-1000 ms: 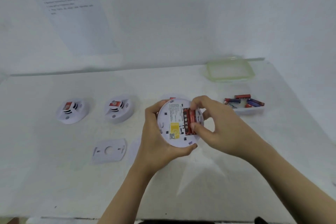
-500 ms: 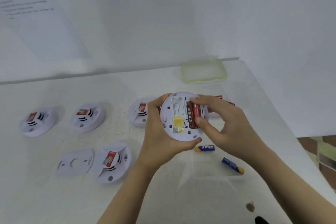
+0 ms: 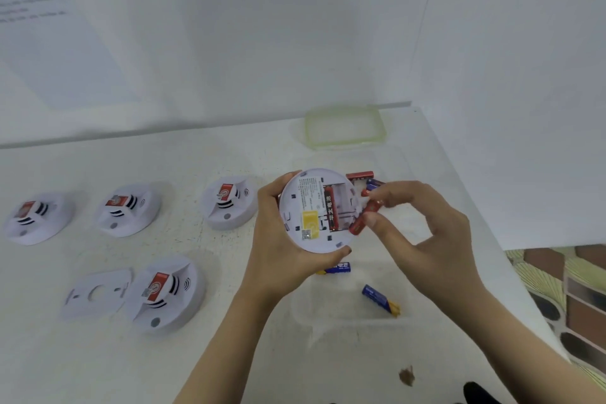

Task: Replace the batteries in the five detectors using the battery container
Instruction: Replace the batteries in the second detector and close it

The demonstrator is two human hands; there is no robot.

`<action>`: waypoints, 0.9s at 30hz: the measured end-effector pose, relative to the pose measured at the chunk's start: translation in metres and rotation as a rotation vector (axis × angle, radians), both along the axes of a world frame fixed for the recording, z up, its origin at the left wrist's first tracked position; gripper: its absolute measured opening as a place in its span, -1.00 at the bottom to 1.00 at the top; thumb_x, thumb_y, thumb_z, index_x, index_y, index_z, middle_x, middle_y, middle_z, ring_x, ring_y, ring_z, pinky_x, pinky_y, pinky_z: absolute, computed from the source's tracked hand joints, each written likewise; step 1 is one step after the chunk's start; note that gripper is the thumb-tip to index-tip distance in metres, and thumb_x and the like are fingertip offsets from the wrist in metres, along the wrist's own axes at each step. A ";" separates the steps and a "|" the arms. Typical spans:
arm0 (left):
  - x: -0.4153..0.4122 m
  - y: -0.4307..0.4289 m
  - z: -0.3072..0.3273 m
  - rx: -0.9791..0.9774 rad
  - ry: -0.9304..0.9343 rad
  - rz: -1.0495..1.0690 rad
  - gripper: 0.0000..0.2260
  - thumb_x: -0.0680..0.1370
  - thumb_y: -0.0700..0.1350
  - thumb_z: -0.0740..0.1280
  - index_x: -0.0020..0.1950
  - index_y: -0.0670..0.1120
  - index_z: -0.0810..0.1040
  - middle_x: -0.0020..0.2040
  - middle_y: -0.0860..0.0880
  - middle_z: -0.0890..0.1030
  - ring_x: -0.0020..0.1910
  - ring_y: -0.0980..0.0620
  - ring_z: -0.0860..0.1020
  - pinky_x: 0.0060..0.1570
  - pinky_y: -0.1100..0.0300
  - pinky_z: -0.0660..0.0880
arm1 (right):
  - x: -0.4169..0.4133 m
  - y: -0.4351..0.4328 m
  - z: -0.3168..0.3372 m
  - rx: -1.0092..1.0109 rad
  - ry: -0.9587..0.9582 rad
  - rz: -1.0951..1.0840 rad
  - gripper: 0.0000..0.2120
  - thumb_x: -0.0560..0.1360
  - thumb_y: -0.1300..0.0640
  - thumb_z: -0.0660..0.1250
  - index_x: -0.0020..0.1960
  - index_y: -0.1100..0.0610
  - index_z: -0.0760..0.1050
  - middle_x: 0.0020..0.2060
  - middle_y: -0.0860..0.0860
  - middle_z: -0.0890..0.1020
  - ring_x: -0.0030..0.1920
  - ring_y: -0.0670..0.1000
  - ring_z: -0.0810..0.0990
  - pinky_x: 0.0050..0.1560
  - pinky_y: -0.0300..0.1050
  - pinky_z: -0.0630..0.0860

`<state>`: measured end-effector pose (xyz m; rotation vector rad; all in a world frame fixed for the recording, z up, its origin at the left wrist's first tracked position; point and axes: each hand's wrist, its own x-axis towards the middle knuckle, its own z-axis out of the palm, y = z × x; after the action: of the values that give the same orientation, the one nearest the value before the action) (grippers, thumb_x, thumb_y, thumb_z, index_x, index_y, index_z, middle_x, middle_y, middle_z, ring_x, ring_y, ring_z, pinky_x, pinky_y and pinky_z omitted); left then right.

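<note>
— Where's she at with it?

— One detector [image 3: 319, 210] is in the left hand [image 3: 278, 259], held over the table [image 3: 229, 354], back side up with the bay open. One red battery [image 3: 331, 210] sits in the bay. The right hand [image 3: 423, 239] has thumb and forefinger pinched on a second red battery [image 3: 362, 218], tilted at the edge of the bay, one end out. I can't say whether it's going in or coming out.

— And the left hand's grip?

— Fingers wrapped round the rim, firmly closed on it.

— The rest?

— Four more detectors on the table, faces up: three in a row at the back, the far-left one [image 3: 34, 218], the second one [image 3: 128, 208], the third one [image 3: 229, 203], and a fourth nearer [image 3: 167, 293]. A loose mounting plate [image 3: 96, 293] lies touching that fourth one. Whether any are finished, I can't tell from here.

— Batteries?

— Two blue batteries loose on the table, one [image 3: 337, 268] just under the held detector, another [image 3: 380, 299] nearer. The battery container [image 3: 369, 182] is behind the hands, mostly hidden; a couple show in it. Its greenish lid [image 3: 344, 126] lies at the back.

— So, early or late?

— I'd guess mid-way at best; this unit isn't closed, and four remain to check.
</note>
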<state>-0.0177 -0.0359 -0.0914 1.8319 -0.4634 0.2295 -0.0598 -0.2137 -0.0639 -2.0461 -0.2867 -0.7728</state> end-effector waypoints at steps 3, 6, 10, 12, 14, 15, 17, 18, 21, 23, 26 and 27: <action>0.002 0.003 0.000 0.045 -0.024 0.037 -0.12 0.08 -0.17 0.65 0.24 0.04 0.23 0.17 0.24 0.34 0.19 0.44 0.37 0.04 0.57 0.36 | -0.007 -0.012 -0.007 -0.057 0.127 0.029 -0.89 0.38 -0.03 0.34 -0.11 -0.05 0.53 -0.20 -0.26 0.57 -0.10 -0.15 0.53 0.00 -0.30 0.39; 0.001 0.003 -0.001 0.075 -0.034 0.071 -0.16 0.08 -0.08 0.62 0.22 0.11 0.23 0.16 0.24 0.35 0.18 0.44 0.37 0.04 0.57 0.37 | -0.010 -0.017 -0.020 -0.269 0.235 0.100 -0.90 0.40 -0.13 0.27 -0.14 -0.16 0.51 -0.22 -0.32 0.57 -0.07 -0.24 0.50 0.06 -0.21 0.34; 0.000 0.002 -0.001 0.084 -0.045 0.078 -0.15 0.06 -0.07 0.62 0.21 0.14 0.22 0.16 0.31 0.35 0.18 0.41 0.39 0.06 0.54 0.39 | -0.007 -0.017 -0.020 -0.218 0.226 0.126 -0.81 0.46 -0.08 0.24 0.06 -0.20 0.50 0.10 -0.28 0.55 0.21 -0.23 0.44 0.24 -0.25 0.33; -0.002 0.000 0.000 0.084 -0.058 0.059 -0.13 0.07 -0.09 0.63 0.23 0.12 0.22 0.16 0.42 0.35 0.21 0.37 0.41 0.06 0.51 0.41 | -0.001 -0.016 -0.014 -0.167 0.249 0.179 -0.67 0.48 -0.07 0.22 0.23 -0.19 0.43 0.24 -0.26 0.48 0.34 -0.21 0.35 0.31 -0.28 0.29; -0.003 -0.002 0.001 0.084 -0.074 0.031 -0.12 0.09 -0.06 0.64 0.26 0.10 0.20 0.17 0.44 0.35 0.23 0.31 0.43 0.07 0.47 0.43 | 0.006 -0.016 -0.009 -0.171 0.277 0.246 -0.62 0.51 -0.04 0.22 0.32 -0.20 0.38 0.30 -0.24 0.45 0.39 -0.22 0.30 0.34 -0.25 0.28; -0.004 -0.003 0.002 0.088 -0.088 0.017 -0.13 0.11 -0.02 0.62 0.27 0.10 0.20 0.18 0.43 0.34 0.24 0.28 0.43 0.08 0.44 0.44 | 0.009 -0.015 -0.008 -0.184 0.293 0.273 -0.61 0.52 -0.01 0.22 0.34 -0.18 0.37 0.30 -0.22 0.46 0.38 -0.22 0.31 0.34 -0.24 0.31; -0.005 -0.006 0.003 0.108 -0.111 -0.002 -0.16 0.15 0.02 0.58 0.29 0.12 0.18 0.21 0.40 0.33 0.26 0.25 0.42 0.12 0.38 0.45 | 0.014 -0.015 -0.006 -0.180 0.305 0.312 -0.62 0.53 0.06 0.21 0.35 -0.11 0.39 0.26 -0.18 0.50 0.29 -0.21 0.41 0.24 -0.28 0.41; -0.005 -0.007 0.004 0.123 -0.120 -0.008 -0.16 0.16 0.03 0.58 0.30 0.13 0.17 0.22 0.40 0.32 0.26 0.24 0.42 0.13 0.36 0.45 | 0.015 -0.014 -0.005 -0.172 0.299 0.321 -0.63 0.53 0.08 0.21 0.33 -0.08 0.41 0.22 -0.16 0.53 0.22 -0.20 0.46 0.16 -0.31 0.45; -0.004 -0.006 0.004 0.164 -0.133 -0.019 -0.14 0.17 0.03 0.59 0.30 0.16 0.15 0.22 0.41 0.30 0.25 0.26 0.41 0.14 0.41 0.42 | 0.017 -0.013 -0.003 -0.167 0.279 0.311 -0.67 0.53 0.05 0.20 0.29 -0.04 0.45 0.14 -0.15 0.56 0.08 -0.18 0.53 0.02 -0.34 0.51; -0.003 -0.006 0.004 0.169 -0.130 -0.026 -0.12 0.15 0.01 0.62 0.29 0.18 0.14 0.22 0.41 0.30 0.25 0.26 0.42 0.13 0.43 0.42 | 0.017 -0.014 -0.004 -0.173 0.264 0.305 -0.66 0.51 0.01 0.19 0.27 -0.04 0.46 0.11 -0.17 0.57 0.05 -0.20 0.54 0.00 -0.37 0.50; -0.002 -0.006 0.006 0.158 -0.124 -0.056 -0.12 0.14 -0.06 0.64 0.27 0.15 0.16 0.20 0.45 0.30 0.23 0.31 0.41 0.12 0.44 0.42 | 0.019 -0.017 -0.002 -0.232 0.267 0.293 -0.64 0.49 0.05 0.28 0.28 -0.06 0.45 0.08 -0.20 0.58 0.00 -0.35 0.50 0.01 -0.46 0.45; -0.002 -0.006 0.008 0.156 -0.123 -0.069 -0.13 0.14 -0.05 0.63 0.26 0.14 0.16 0.20 0.45 0.31 0.23 0.31 0.41 0.11 0.45 0.42 | 0.020 -0.018 0.000 -0.266 0.259 0.280 -0.63 0.47 0.04 0.30 0.28 -0.07 0.44 0.07 -0.20 0.59 -0.01 -0.38 0.49 0.01 -0.44 0.46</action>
<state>-0.0197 -0.0421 -0.0832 1.9568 -0.6449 0.2667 -0.0403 -0.2319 -0.0643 -2.2614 -0.5374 -0.3055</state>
